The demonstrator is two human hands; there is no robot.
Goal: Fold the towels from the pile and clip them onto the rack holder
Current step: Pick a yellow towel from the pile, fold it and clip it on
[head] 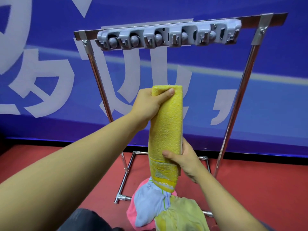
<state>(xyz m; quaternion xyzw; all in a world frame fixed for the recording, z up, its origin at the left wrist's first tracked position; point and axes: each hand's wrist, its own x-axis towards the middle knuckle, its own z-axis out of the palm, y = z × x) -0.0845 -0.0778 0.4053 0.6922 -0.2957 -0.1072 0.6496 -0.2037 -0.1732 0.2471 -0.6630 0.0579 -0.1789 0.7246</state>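
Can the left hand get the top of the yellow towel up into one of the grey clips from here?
Probably yes. The left hand grips the yellow towel at its top, below the clip holder, with nothing between them.

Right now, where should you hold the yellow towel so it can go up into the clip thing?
Probably near its top folded end. The yellow towel hangs as a long narrow strip below the grey clip holder. The left hand already pinches that top end from the left side, leaving the edge free to push up. The right hand steadies the lower part from the right.
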